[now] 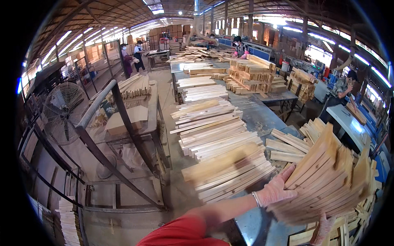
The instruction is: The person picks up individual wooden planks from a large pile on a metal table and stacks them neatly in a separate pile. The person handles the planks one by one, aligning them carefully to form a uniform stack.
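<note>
My left hand, in a pale knit glove, presses flat against the left side of a fanned bundle of thin wooden slats at the lower right. My right hand, also gloved, supports the same bundle from beneath; only its fingers show. The bundle is tilted and blurred. It hangs above the metal-topped table, right of several flat stacks of long slats.
More slat stacks fill the long table and benches beyond. A steel frame with a slanted pipe and a standing fan are on the left. People stand at the far left, back centre and right.
</note>
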Available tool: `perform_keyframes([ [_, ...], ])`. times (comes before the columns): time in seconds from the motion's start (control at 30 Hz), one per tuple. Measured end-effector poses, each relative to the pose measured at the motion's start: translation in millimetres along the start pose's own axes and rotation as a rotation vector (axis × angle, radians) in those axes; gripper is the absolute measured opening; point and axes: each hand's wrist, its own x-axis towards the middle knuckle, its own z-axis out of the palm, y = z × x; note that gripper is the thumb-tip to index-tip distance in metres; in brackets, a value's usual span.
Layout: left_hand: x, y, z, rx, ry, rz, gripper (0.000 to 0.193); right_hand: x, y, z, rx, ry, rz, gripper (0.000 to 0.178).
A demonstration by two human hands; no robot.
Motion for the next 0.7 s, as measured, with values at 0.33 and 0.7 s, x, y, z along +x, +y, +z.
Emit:
perform_keyframes([
  [0.33, -105.2, -124.4, -105.2, 0.823, -0.409, -0.135, 0.059, -182.9, 66.0, 10.8, -0.528, -0.541, 0.334, 0.066],
  [0.7, -129.9, -141.6, -156.1, 1.517, -0.766, 0.237, 0.033, -186.4, 171.2, 21.4, -1.071, -0.790, 0.425, 0.062],
])
